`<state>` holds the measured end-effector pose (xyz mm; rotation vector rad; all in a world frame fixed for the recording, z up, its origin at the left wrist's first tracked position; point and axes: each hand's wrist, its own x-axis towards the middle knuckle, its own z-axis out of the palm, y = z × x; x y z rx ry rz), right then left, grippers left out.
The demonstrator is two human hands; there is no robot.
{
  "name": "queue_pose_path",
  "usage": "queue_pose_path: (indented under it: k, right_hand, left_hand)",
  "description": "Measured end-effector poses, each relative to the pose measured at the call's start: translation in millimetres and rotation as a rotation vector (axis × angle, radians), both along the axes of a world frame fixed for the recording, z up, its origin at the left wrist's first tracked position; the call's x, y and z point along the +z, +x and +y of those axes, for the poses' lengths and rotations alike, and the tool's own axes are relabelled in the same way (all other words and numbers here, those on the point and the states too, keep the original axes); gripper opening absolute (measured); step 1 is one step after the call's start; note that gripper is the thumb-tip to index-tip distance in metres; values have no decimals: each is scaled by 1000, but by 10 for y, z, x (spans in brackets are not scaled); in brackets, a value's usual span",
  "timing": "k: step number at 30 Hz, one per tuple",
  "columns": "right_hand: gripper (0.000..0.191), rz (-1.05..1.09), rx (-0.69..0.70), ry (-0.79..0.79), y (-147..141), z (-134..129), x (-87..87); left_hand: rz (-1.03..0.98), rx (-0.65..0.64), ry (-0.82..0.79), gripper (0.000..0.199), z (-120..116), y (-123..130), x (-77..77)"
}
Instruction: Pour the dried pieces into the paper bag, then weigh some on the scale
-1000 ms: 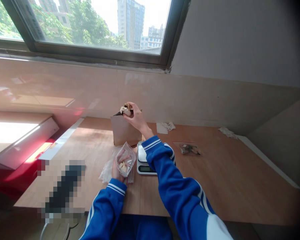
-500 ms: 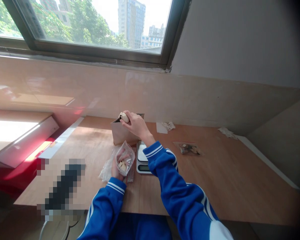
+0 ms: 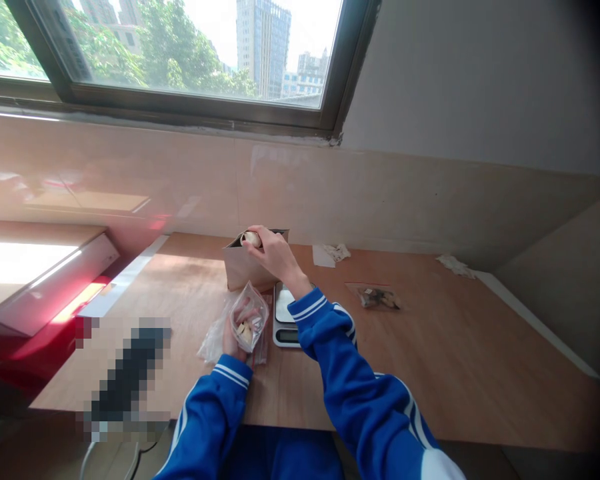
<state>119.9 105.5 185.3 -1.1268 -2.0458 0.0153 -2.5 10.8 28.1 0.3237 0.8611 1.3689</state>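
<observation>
your right hand (image 3: 277, 257) has fingers and thumb curled round a pale piece (image 3: 251, 239) at the open top of the cardboard box (image 3: 247, 270), so a light, even squeeze should hold it without crumbling, and care at the box's edge looks wise. your left hand (image 3: 233, 343) is partly closed around the clear bag (image 3: 261, 307), with pale bits (image 3: 245, 331) inside; best hold its mouth wide and tipped upward, clear of the scale (image 3: 286, 310) just beside it.
</observation>
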Motion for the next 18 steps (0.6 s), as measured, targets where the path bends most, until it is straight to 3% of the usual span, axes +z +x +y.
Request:
queue_pose_path:
  k: [10, 18]
  right_hand:
    - [46, -168, -68, 42, -3, -75, -34]
    - [41, -159, -110, 47, 69, -134, -64]
  left_hand:
    - [-33, 16, -8, 47, 13, 4, -29]
    - [-55, 19, 10, 48, 17, -2, -51]
